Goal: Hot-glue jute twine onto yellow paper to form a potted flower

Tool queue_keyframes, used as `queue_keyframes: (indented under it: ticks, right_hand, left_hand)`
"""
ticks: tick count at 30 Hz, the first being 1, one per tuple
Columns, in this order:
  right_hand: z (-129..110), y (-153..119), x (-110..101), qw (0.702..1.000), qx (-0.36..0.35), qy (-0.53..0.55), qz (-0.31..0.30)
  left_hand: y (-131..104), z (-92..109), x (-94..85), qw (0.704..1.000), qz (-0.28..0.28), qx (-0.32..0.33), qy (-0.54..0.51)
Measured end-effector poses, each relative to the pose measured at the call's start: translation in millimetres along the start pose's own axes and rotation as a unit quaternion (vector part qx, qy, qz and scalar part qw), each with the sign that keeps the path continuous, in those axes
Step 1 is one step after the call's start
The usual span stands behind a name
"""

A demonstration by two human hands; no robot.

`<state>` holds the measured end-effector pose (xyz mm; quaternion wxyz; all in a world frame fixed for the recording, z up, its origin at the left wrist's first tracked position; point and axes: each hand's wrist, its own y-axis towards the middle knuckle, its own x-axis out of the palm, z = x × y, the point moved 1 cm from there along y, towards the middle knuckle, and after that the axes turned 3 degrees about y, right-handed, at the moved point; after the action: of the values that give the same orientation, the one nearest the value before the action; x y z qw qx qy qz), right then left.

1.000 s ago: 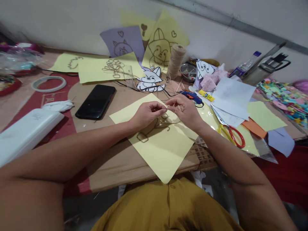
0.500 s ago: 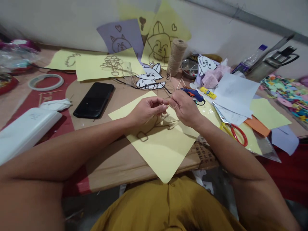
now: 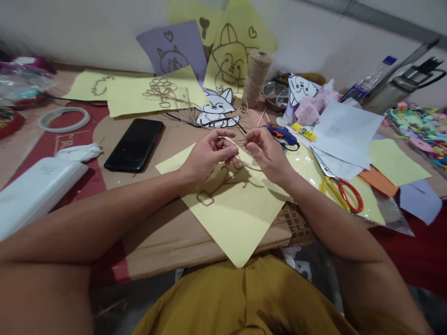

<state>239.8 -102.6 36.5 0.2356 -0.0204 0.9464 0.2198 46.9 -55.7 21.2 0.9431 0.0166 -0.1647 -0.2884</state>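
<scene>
A yellow sheet (image 3: pixel 240 223) lies cornerwise before me, bearing a design of brown twine (image 3: pixel 205 198) with a small square loop at its left end. Over the sheet's upper part, my left hand (image 3: pixel 211 156) has its thumb and fingers pinched together, seemingly on a thin bit of twine; the fingertips partly hide it. Just to the right hovers my right hand (image 3: pixel 267 153), fingers curved and apart from the thumb, with nothing visible in it. A twine strand runs beneath both hands.
Behind stand a twine spool (image 3: pixel 257 77) and a fox cutout (image 3: pixel 217 109). To the right lie a blue glue gun (image 3: pixel 282 134), a glue stick (image 3: pixel 303 131) and scissors (image 3: pixel 333 181). On the left are a phone (image 3: pixel 135 145), tape roll (image 3: pixel 64 120) and white box (image 3: pixel 42 190).
My hands have drawn slightly apart. The right hand's fingers have opened from a closed pinch, while the left stays near the same spot over the sheet.
</scene>
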Motion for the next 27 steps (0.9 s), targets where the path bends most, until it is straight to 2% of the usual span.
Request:
queue_keyframes:
  ticks: [3,6,9,12,17,21,24,25,27]
  right_hand:
    - [2.6,-10.7,13.3,0.984,0.09,0.139,-0.073]
    - [0.2,-16.0,21.5,0.975,0.132,0.149,-0.098]
    - [-5.0,-15.5,16.9,0.993,0.085,0.042,-0.068]
    - [-6.7,-13.3,5.5,0.998,0.045,-0.034,-0.022]
    - [-4.3,-11.8,-6.3,0.998,0.018,-0.052,0.044]
    - [-6.6,-10.0,-12.1,0.997,0.004,-0.068,0.038]
    - [-3.0,-6.7,-24.0,0.994,-0.004,-0.077,0.075]
    - [0.6,-5.5,-28.7,0.992,0.002,-0.083,0.091]
    - [10.4,-3.5,-36.6,0.989,0.023,-0.099,0.106]
  left_hand:
    - [1.4,-2.1,-1.4,1.0,0.024,0.019,0.002]
    - [3.6,-5.6,-4.3,0.999,0.028,0.035,0.019]
    - [4.1,-6.3,-4.8,0.998,0.04,0.034,0.032]
    - [2.8,-4.0,-2.9,0.997,0.062,0.015,0.036]
    - [1.0,0.6,-1.4,0.987,0.079,-0.009,0.137]
    - [0.4,1.5,-4.8,0.973,0.067,0.011,0.22]
    - [-1.7,-0.5,-6.7,0.947,0.021,0.06,0.315]
    - [-2.8,-1.8,-6.7,0.928,-0.001,0.088,0.362]
    - [-5.6,-5.8,-5.5,0.871,-0.057,0.147,0.465]
